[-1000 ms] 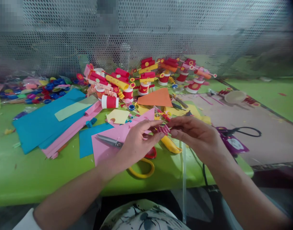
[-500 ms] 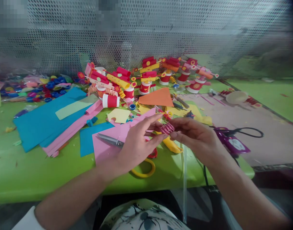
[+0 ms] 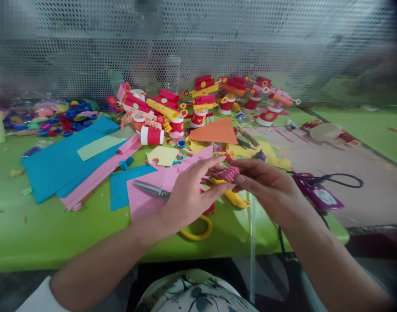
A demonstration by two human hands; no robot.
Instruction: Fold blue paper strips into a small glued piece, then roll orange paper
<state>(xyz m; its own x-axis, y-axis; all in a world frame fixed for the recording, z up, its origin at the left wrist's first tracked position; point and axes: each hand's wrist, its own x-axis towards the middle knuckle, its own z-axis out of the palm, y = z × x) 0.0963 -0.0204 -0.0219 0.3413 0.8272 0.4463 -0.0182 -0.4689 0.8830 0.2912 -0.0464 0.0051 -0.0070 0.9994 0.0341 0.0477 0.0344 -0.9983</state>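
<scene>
A small pink paper strip (image 3: 230,174), pleated like an accordion, is held between my two hands above the table. My right hand (image 3: 266,184) pinches its right end with thumb and fingers. My left hand (image 3: 193,190) closes round its left end, with the index finger raised a little above it; the exact contact is partly hidden. Beneath my left hand lie scissors (image 3: 151,189) with yellow and red handles, resting on a pink paper sheet (image 3: 141,207). A yellow pleated strip (image 3: 237,199) lies on the table just below the held strip.
Red paper-cup figures (image 3: 198,117) stand along the back, with one cup (image 3: 152,135) tipped over. Blue sheets (image 3: 71,160) and a bag of colourful caps (image 3: 62,117) lie left. A purple glue gun (image 3: 318,193) with a black cord lies right. A clear glue stick (image 3: 252,247) hangs over the edge.
The pleated strip has turned slightly, so its folds show more broadly, and my right thumb now lies across its right end. The whole view has shifted a little.
</scene>
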